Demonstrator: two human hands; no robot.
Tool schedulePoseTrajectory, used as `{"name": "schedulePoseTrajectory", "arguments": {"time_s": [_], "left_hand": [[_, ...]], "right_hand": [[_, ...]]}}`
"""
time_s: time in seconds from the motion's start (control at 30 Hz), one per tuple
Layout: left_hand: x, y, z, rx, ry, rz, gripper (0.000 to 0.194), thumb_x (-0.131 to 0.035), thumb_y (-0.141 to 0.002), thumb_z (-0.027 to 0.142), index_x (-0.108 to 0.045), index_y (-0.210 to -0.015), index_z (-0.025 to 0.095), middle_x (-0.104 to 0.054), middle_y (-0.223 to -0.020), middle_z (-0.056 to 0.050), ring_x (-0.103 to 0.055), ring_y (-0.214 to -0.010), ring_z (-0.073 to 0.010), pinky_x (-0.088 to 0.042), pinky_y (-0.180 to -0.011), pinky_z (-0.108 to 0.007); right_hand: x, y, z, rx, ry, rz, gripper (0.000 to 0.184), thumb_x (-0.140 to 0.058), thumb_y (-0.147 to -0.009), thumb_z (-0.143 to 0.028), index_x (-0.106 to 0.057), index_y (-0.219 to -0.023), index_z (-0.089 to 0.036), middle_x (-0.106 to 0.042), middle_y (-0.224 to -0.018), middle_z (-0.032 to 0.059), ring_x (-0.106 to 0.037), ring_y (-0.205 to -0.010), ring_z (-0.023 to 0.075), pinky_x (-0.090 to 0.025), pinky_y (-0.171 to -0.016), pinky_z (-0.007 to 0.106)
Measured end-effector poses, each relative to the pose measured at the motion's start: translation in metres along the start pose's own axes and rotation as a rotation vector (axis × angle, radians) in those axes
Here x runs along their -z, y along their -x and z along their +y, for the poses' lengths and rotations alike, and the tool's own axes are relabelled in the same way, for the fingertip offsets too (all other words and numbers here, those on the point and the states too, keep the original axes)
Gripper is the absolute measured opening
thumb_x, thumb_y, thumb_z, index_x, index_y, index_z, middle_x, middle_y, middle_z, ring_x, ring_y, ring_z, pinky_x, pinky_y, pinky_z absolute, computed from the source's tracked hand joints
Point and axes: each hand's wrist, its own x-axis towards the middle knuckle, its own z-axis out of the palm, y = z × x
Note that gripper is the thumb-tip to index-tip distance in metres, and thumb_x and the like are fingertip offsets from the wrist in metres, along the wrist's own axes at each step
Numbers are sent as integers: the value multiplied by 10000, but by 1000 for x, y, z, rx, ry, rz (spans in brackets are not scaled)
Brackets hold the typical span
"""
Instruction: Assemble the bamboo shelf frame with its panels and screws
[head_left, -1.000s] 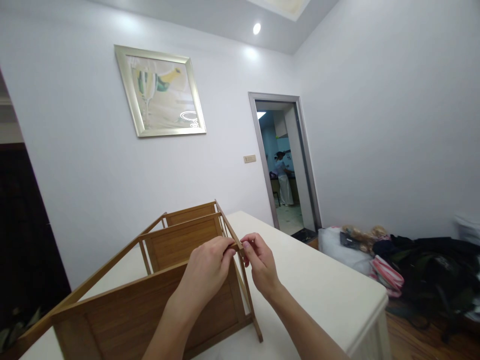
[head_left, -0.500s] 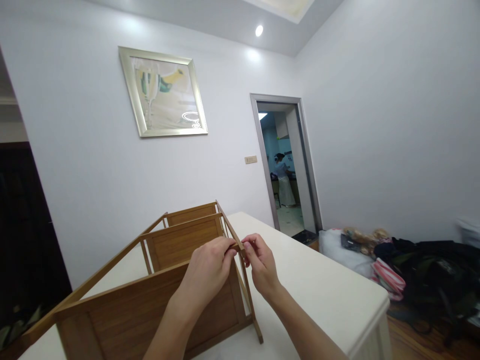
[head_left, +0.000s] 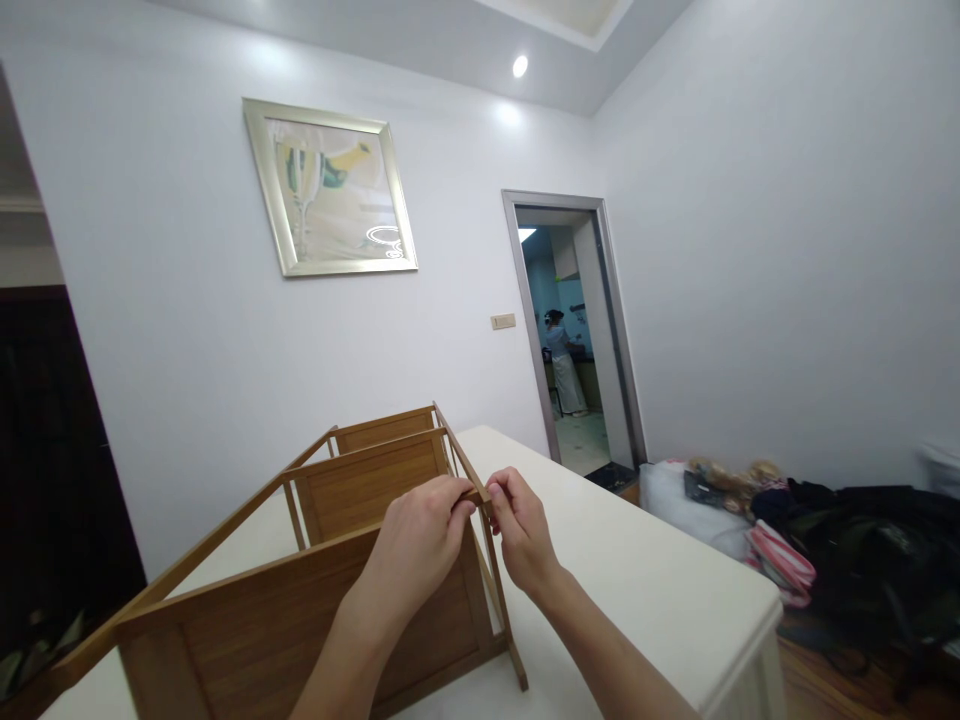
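A brown wooden shelf rack (head_left: 262, 610) lies on its side on a white table (head_left: 637, 570), its panels standing upright between thin side rails. My left hand (head_left: 420, 530) is closed on the top corner of the nearest shelf panel, thumb and fingers pinching its edge. On the outer side of the right-hand rail (head_left: 466, 465), at that same corner, my right hand (head_left: 523, 525) is closed in a pinch. Whatever lies between its fingertips is hidden or too small to make out. Both hands nearly meet across the joint.
A doorway (head_left: 510, 300) opens at the back, with a person (head_left: 564, 365) standing in the room beyond. Bags and clothes (head_left: 847, 560) are heaped on the floor to the right of the table. A framed picture (head_left: 337, 268) hangs on the wall.
The view has shifted very slightly. Both hands stay at the same corner of the rack, with hardly any visible movement of the right fingers.
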Motion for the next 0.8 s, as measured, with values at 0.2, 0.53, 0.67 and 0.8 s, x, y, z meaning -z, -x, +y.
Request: {"name": "schedulePoseTrajectory", "arguments": {"time_s": [0.2,0.53,0.67,0.8], "left_hand": [[0,0,1,-2,14,11,247,-459,-919,190,-692,-989,228,-722,-943,-37,-661,-855,-185,-471,-793,-289],[0,0,0,4,0,4,253,-456,-922,211,-695,-1004,227,-727,-995,-51,-670,-902,-200,-477,-832,-304],[0,0,0,13,-7,4,253,-457,-920,213,-697,-999,231,-730,-996,-51,-672,-904,-200,-479,-823,-300],[1,0,0,17,-4,-4,254,-456,-922,220,-698,-998,228,-731,-999,-51,-672,-906,-201,-482,-829,-303]], "right_hand": [[1,0,-4,44,81,2,268,-388,-977,-406,-496,-804,-232,-474,-650,-25,-472,-611,153,-373,-567,277],[1,0,-5,106,151,27,254,-388,-976,-365,-513,-800,-232,-502,-699,-3,-483,-662,163,-375,-598,294],[2,0,-6,102,132,22,250,-400,-973,-371,-505,-790,-236,-493,-681,-7,-487,-664,167,-368,-592,294],[3,0,-8,82,133,17,262,-394,-976,-381,-489,-778,-238,-482,-668,-13,-488,-656,167,-362,-592,293]]}}
